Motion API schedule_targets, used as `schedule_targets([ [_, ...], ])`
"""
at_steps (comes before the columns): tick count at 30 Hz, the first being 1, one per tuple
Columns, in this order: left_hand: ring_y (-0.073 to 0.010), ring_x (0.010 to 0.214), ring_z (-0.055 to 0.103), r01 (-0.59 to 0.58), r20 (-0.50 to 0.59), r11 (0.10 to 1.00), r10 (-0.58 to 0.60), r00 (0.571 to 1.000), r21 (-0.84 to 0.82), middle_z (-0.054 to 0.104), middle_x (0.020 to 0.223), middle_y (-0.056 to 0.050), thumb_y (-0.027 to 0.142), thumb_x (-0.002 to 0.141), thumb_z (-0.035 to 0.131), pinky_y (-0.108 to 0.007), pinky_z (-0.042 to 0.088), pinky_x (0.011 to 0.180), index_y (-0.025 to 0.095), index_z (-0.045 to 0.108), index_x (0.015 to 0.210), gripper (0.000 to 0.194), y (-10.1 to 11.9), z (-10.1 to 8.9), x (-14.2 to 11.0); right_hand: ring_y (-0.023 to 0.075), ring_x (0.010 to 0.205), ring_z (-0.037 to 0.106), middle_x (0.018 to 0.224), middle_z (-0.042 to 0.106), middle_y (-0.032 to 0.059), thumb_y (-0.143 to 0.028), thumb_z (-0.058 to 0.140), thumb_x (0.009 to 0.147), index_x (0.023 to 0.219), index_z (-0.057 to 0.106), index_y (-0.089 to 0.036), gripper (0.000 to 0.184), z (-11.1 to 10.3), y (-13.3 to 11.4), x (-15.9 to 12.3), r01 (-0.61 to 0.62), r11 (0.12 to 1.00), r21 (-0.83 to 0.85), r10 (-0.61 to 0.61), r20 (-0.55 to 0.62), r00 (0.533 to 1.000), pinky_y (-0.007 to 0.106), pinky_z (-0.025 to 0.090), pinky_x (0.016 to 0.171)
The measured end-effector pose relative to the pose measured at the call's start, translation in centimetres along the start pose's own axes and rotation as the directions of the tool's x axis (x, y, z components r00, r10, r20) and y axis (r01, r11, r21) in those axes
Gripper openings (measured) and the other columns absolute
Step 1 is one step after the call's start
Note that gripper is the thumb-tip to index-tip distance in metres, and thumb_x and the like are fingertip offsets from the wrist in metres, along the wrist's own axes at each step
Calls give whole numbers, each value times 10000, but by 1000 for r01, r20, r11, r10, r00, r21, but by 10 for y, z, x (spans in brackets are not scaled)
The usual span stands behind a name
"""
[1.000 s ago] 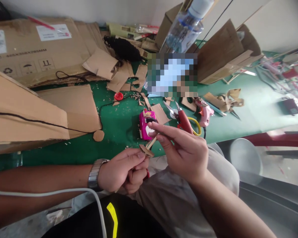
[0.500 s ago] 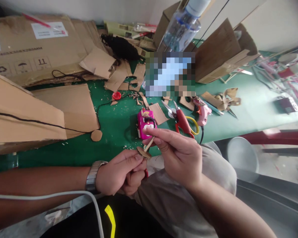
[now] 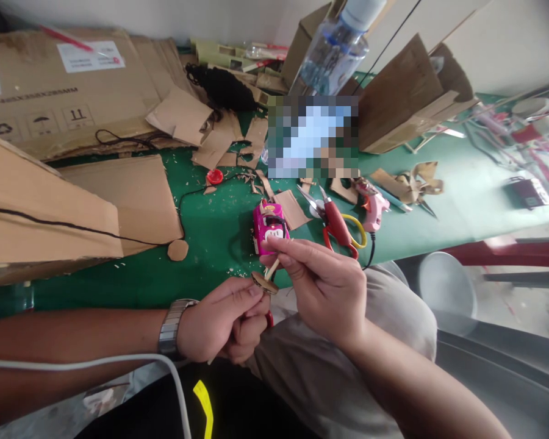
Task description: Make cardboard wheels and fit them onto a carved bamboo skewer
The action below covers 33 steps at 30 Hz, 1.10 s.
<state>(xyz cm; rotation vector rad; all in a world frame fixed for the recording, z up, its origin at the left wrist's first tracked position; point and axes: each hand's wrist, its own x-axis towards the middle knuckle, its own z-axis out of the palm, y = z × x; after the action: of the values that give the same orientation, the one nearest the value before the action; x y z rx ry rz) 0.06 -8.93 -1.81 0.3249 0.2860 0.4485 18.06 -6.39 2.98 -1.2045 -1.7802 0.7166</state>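
Observation:
My left hand (image 3: pixel 224 320), with a metal watch on its wrist, pinches the rim of a small round cardboard disc (image 3: pixel 264 282) above my lap; something red shows under its curled fingers. My right hand (image 3: pixel 322 286) pinches a thin wooden stick (image 3: pixel 273 267) whose lower end meets the disc's middle. Both hands hover just in front of the green table's (image 3: pixel 210 244) near edge. A pink toy-like device (image 3: pixel 268 227) lies on the table right behind the stick.
Red-handled scissors (image 3: pixel 336 222) and a pink glue gun (image 3: pixel 373 204) lie right of the pink device. Large cardboard sheets (image 3: pixel 50 213) and boxes cover the left and back. A red cap (image 3: pixel 215 177), a loose cardboard disc (image 3: pixel 178 250) and a water bottle (image 3: pixel 332 52) are also there.
Both hands shifted slightly left and closer together; the stick stands a little steeper on the disc. The view drifted a bit.

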Motion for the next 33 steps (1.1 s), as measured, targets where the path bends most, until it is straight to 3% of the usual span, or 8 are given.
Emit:
schedule_targets([
  [8,-69,316,181,12,-16,1000,-12,1000,23,271,462,143,670,997,561,-184,266,350,249,374,771,513,0,0,0,180,809,826,997,858,38,-72,640,1005,1192,829,-247,319,2,-1,-1,-26,1000,6,26,1,1000,297,711,712],
  [18,-70,314,197,-7,14,1000,6,1000,21,283,463,139,649,1015,543,-181,273,349,248,372,774,499,-2,-2,1,164,849,830,1027,856,43,-49,648,999,1204,818,-233,323,2,-1,-2,-1,1000,22,1,-5,1000,264,699,743],
  [24,-69,316,145,-9,-45,1000,9,999,-11,249,453,146,651,987,586,-176,219,329,255,362,767,506,6,0,2,151,818,820,992,856,39,-60,632,1006,1199,820,-230,319,10,-1,-9,27,1000,5,-27,76,997,245,690,730],
  [28,-63,325,175,-22,-55,999,23,998,28,274,454,136,644,973,617,-173,226,347,245,376,744,520,11,2,4,157,911,837,1078,862,43,-54,650,1001,1243,798,-228,333,8,-4,-7,42,999,6,-42,110,993,243,696,814],
  [33,-64,342,196,-90,-34,992,93,995,88,290,462,127,682,956,620,-182,239,358,239,394,732,546,14,1,5,219,1003,840,1207,838,84,-98,755,953,1358,703,-228,428,0,-2,-3,7,996,93,-17,108,994,328,710,892],
])
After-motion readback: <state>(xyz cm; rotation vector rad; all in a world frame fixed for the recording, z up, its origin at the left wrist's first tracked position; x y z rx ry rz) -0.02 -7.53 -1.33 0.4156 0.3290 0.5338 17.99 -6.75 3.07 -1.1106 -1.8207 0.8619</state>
